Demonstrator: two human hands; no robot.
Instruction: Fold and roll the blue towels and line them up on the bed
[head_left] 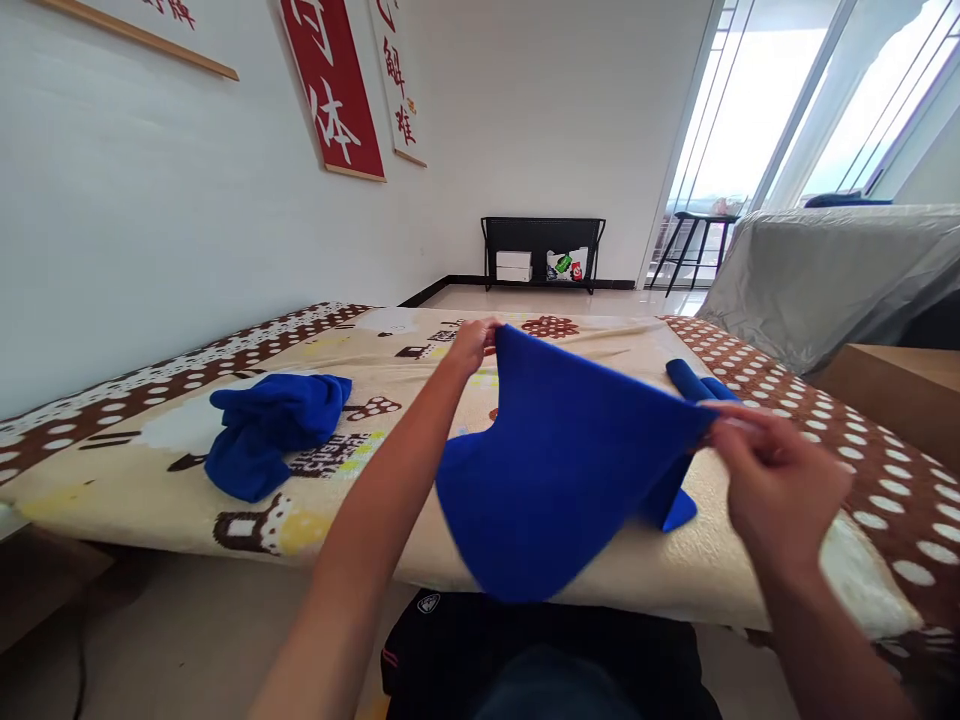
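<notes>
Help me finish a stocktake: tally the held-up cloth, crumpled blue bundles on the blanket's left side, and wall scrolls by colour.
Held blue cloth: 1
Crumpled blue bundle: 1
Red wall scroll: 1
White wall scrolls: 2
Total: 5

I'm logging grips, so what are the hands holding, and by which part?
A blue cloth: the left hand grips one upper corner, the right hand the other end of its top edge.

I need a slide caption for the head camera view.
Left hand and right hand hold a blue cloth over a patterned blanket; a crumpled one lies left.
</notes>
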